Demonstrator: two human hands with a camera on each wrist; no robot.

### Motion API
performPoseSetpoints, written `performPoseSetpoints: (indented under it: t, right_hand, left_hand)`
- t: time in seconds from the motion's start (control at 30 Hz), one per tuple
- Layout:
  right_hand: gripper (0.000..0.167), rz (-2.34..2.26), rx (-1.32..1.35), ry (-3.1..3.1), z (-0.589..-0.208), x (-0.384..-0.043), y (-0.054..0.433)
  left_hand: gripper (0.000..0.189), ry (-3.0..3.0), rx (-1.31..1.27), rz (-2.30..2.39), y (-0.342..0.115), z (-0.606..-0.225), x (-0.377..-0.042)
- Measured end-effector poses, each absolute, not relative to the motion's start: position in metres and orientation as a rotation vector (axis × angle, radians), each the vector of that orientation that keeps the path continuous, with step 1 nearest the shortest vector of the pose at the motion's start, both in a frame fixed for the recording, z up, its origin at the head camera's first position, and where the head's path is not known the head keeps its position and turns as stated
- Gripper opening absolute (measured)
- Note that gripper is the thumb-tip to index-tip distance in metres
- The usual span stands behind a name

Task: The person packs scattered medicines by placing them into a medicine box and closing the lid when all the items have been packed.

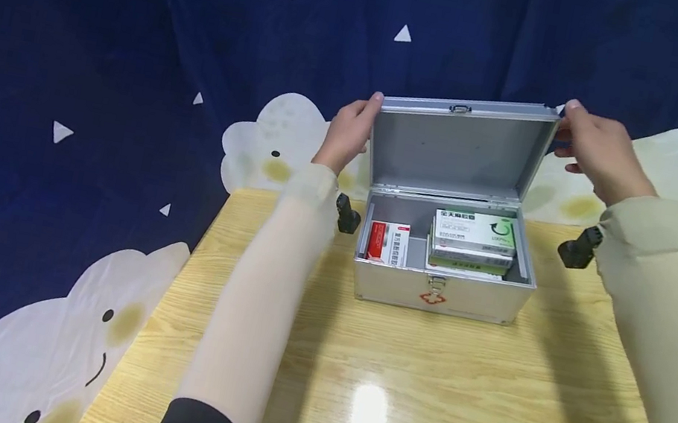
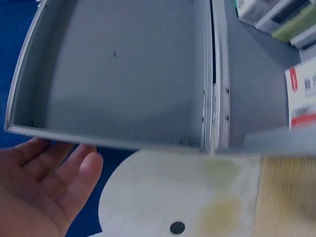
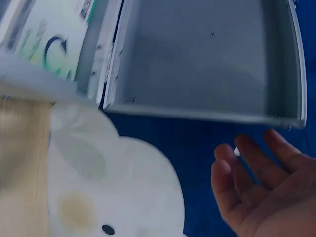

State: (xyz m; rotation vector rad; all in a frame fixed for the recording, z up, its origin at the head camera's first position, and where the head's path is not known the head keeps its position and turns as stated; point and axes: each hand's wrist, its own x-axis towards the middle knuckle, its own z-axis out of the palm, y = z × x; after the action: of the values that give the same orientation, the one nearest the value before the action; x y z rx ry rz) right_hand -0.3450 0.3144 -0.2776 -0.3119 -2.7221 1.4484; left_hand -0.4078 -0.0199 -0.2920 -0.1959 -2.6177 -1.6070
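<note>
A silver metal medicine box (image 1: 394, 283) with a red cross on its front stands on the table, its lid (image 1: 459, 149) raised. At the lid's upper left corner is my left hand (image 1: 348, 130), its loosely bent fingers (image 2: 74, 160) right at the side edge. My right hand (image 1: 604, 152) is by the upper right corner; in the right wrist view its relaxed fingers (image 3: 261, 158) are just off the rim. Inside the box, a red and white carton (image 1: 389, 243) sits at the left, and a stack of green and white medicine cartons (image 1: 474, 235) fills the right.
The box rests near the back of a light wooden table (image 1: 419, 377). Behind and to the left hangs a dark blue curtain (image 1: 174, 24) with white triangles and cloud figures. A metal latch (image 1: 437, 283) is on the box's front.
</note>
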Motion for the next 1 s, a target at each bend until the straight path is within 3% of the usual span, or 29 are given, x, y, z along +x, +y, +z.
performPoseSetpoints:
  t: [0.27,0.6,1.0]
  right_hand:
    - [0.090,1.366,-0.383,-2.764,-0.271,-0.348,0.303]
    - [0.099,1.582,-0.494,-2.823,-0.267,-0.351,0.314]
    - [0.091,1.591,-0.527,-2.884,-0.266,-0.348,0.322]
  left_hand:
    - [0.048,-2.576,-0.031,-1.665,-0.015,-0.293,-0.407]
    - [0.047,-2.546,0.052,-1.839,-0.014,-0.286,-0.404]
    - [0.050,-2.596,0.075,-1.714,-0.012,-0.285,-0.398]
